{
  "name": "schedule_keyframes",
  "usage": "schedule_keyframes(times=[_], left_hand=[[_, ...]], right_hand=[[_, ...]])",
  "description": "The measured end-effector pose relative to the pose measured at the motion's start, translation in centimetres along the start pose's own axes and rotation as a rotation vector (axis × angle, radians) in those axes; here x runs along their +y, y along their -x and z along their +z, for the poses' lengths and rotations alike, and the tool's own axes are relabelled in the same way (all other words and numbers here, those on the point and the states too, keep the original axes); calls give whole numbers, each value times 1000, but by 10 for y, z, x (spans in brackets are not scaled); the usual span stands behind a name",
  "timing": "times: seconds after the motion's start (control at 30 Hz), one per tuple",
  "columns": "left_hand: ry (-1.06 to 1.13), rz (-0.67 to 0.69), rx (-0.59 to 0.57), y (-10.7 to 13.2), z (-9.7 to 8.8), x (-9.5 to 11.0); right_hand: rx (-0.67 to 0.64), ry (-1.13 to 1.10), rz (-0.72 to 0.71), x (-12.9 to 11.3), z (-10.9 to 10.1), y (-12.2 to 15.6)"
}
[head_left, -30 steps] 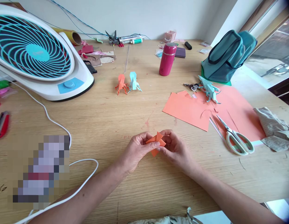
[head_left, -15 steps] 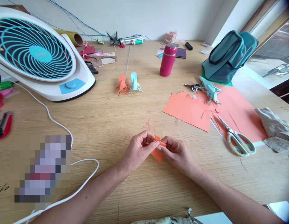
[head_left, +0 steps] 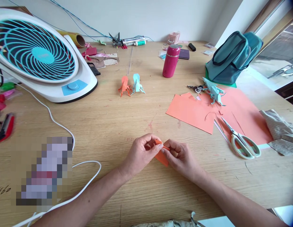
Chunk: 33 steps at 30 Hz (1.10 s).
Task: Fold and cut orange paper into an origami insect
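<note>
Between my two hands is a small piece of folded orange paper (head_left: 162, 158), held just above the desk. My left hand (head_left: 142, 152) pinches its upper left part between thumb and fingers. From the other side, my right hand (head_left: 180, 156) grips a narrow folded part with thumb and forefinger. The lower end of the paper points down between the hands, and some folds are hidden behind the fingers. Farther back, an orange paper insect (head_left: 124, 85) stands beside a light blue paper insect (head_left: 136, 83).
Right of my hands lie orange sheets (head_left: 193, 113), white-handled scissors (head_left: 243, 143) and another blue paper insect (head_left: 214, 91). A pink flask (head_left: 171, 61) and a teal bag (head_left: 228, 60) stand behind. At left are a fan (head_left: 77, 75), a white cable (head_left: 50, 118) and a blurred-out object (head_left: 46, 170).
The folded orange paper has turned a little in my fingers, its lower end shifting slightly right. Both hands keep their pinch in nearly the same place.
</note>
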<state>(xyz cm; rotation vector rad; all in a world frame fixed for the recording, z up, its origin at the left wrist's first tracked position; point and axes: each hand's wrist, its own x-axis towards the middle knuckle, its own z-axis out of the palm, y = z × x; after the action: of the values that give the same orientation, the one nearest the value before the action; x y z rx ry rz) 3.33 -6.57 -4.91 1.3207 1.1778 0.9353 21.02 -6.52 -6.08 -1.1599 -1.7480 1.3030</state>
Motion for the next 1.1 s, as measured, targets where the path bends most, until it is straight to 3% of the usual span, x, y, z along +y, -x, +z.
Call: schedule_keyframes(times=[0.33, 0.87, 1.1], left_hand=[[-14, 38, 38, 3, 2, 4], [29, 75, 147, 2, 0, -3], [93, 57, 138, 2, 0, -5]], right_hand=[[7, 94, -82, -6, 2, 1], [-30, 5, 24, 3, 3, -1], [-72, -58, 67, 3, 1, -1]])
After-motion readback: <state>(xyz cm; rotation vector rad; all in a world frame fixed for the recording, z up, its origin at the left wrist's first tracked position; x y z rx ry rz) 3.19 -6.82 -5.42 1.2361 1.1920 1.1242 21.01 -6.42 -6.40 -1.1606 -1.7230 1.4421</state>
